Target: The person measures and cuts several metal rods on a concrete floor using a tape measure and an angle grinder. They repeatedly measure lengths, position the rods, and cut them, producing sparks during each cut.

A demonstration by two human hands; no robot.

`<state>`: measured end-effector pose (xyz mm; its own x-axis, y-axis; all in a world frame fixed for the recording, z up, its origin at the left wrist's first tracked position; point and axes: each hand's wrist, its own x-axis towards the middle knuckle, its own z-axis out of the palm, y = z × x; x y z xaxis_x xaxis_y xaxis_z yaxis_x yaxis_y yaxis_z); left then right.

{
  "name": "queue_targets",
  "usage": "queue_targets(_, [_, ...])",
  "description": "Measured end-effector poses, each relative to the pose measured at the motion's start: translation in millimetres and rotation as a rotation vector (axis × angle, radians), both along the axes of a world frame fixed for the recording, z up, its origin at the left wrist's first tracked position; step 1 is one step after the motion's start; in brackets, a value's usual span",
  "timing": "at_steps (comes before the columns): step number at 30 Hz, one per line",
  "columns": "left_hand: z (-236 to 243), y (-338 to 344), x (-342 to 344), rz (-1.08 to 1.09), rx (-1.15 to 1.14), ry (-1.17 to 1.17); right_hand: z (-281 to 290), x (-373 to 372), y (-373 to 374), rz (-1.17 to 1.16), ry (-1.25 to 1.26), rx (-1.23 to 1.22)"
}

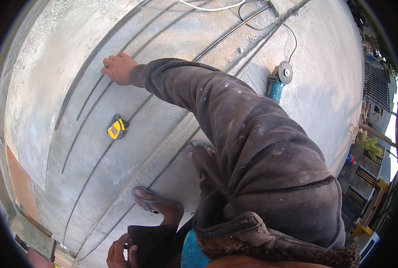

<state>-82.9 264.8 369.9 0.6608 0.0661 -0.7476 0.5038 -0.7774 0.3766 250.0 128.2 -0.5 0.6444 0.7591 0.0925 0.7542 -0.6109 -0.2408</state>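
From the head view, the person's right hand [117,68] reaches far out across the concrete floor [324,89], its dark, dusty sleeve [234,120] stretching from the lower right toward the upper left; the hand lies palm down on a thin steel rod [88,67], one of several long rods running side by side across the slab; the fingers [107,64] are curled close together over the rod and appear to grip it, though the underside of the hand is hidden; the rod passes under the fingers and runs on both ways from the hand.

A yellow and black tape measure [117,127] lies on the floor between two rods, near the hand but apart from it, on the side toward the person; an angle grinder [278,80] with a blue body and round disc rests well apart toward the far right of the slab, its cable trailing off to the far edge.

The left hand [117,252] sits low at the near edge, resting against the dark trouser knee [147,239]; its fingers are loosely bent and hold nothing that can be seen; two feet in sandals [146,198] stand on the floor just by the rods.
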Motion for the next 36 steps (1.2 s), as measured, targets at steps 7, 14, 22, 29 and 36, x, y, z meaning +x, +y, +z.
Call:
queue_targets(7, [1, 0, 3, -0.223, 0.019, -0.107, 10, 56, -157, -0.202, -0.110, 0.173])
queue_targets(14, [3, -6, 9, -0.301, -0.048, -0.144, 38, 63, -344, -0.478, -0.062, -0.057])
queue_targets(22, [1, -10, 8, -0.340, -0.053, -0.162, 64, 21, -403, -0.346, 0.112, -0.274])
queue_targets(29, [2, -10, 4, -0.344, -0.035, -0.163, 48, -29, -419, -0.262, 0.260, -0.558])
queue_targets(36, [4, -10, 6, -0.344, -0.056, -0.182, 53, -21, -416, -0.375, 0.313, -0.635])
